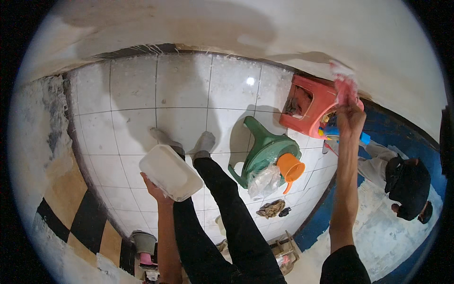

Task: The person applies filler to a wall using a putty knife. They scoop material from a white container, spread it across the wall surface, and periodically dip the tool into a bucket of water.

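My left hand (156, 189) grips a white rectangular plastic container (170, 171) by its side, above my legs. My right hand (350, 116) is raised toward the wall (302, 23) at the upper right, closed on a blurred pink-and-white thing (344, 83) that looks like a cloth. Below it stands a red plastic stool (302, 120) with items in and on it. A green plastic stool (255, 132) holds an orange dipper (289, 165) and a clear plastic bag (264, 182).
A bucket (143, 242) sits at the lower left by the checkered wall. A dark crumpled rag (270, 208) lies on the tiled floor (182, 85). A person in dark clothing (406, 184) is at the right, beside a blue-and-white surface. A metal frame (283, 255) is behind me.
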`<control>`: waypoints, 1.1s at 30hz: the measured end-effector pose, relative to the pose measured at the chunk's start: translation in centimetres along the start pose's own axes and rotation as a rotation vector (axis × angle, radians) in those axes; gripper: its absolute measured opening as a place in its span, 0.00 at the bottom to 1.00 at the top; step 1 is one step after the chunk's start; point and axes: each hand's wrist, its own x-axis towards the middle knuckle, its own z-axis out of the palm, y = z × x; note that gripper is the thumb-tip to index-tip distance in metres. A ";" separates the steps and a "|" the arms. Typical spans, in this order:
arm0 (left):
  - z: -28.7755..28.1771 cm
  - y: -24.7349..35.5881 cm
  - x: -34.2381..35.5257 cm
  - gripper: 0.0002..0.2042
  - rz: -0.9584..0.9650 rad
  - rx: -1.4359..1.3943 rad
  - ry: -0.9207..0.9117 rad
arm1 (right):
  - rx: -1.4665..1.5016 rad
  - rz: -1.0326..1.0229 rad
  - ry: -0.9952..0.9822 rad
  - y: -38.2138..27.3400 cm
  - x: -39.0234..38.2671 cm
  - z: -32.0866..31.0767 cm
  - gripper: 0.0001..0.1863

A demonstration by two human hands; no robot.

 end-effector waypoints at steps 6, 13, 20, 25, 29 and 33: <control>3.8 -0.5 -0.3 0.29 -0.043 -0.074 -0.062 | -0.906 -0.016 -0.271 13.7 2.9 1.5 0.14; 5.5 -0.1 0.1 0.28 0.016 -0.019 0.003 | 0.190 0.189 0.050 15.5 6.5 12.2 0.17; 4.2 1.0 0.2 0.28 -0.011 -0.126 -0.086 | 0.228 0.173 0.011 16.4 -3.7 14.6 0.20; 7.5 0.3 0.1 0.28 -0.076 -0.137 -0.039 | 0.319 0.187 0.045 19.2 11.3 9.3 0.20; 5.6 2.6 -0.4 0.29 0.005 -0.027 -0.002 | 0.280 0.236 0.011 15.9 4.0 15.0 0.20; 4.8 3.2 -1.0 0.30 -0.087 -0.153 -0.089 | 0.389 0.090 0.087 14.5 -5.1 15.2 0.18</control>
